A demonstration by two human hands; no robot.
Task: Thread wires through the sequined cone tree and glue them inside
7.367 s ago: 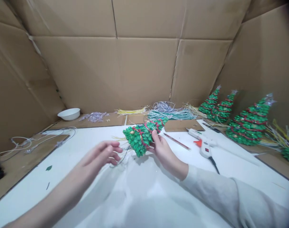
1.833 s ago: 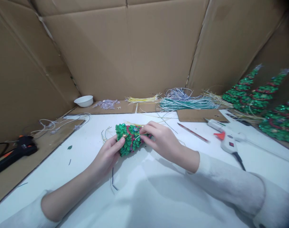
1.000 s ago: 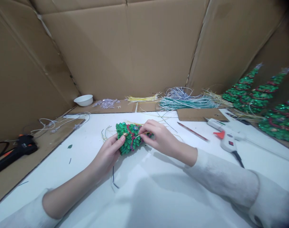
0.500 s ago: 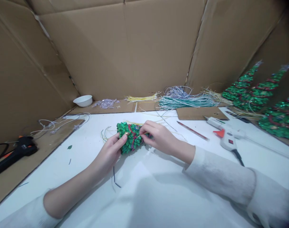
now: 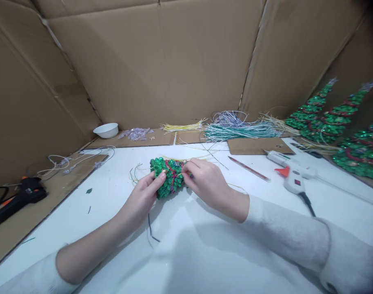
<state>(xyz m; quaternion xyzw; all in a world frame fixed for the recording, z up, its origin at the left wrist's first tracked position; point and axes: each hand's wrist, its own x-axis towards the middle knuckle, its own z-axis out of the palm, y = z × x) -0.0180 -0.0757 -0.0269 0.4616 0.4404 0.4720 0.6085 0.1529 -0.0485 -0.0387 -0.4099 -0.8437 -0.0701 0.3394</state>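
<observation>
A small green beaded Christmas tree [image 5: 165, 183], wound with a red garland, lies on its side over the white tabletop [image 5: 192, 245]. My left hand [image 5: 148, 190] grips its wide end, thumb on top. At the tree's other end, my right hand [image 5: 201, 177] has thumb and forefinger pinched together against the beads. A thin yellowish wire or strand seems to run into that pinch, though the fingers hide most of it. Loose dark and yellow wires stick out around the tree, and a dark wire [image 5: 151, 230] hangs below my left wrist.
A white glue gun [image 5: 293, 177] and a brown pencil-like stick [image 5: 249, 168] lie on the right. Three finished-looking trees [image 5: 333, 118] stand behind them. Wire bundles [image 5: 241, 132], purple beads [image 5: 136, 133] and a white bowl [image 5: 107, 130] line the back. A black tool [image 5: 24, 194] lies left.
My right hand has shifted slightly and turned, with its fingers curled closer to the tree. The left hand keeps its grip, and the view has moved a little.
</observation>
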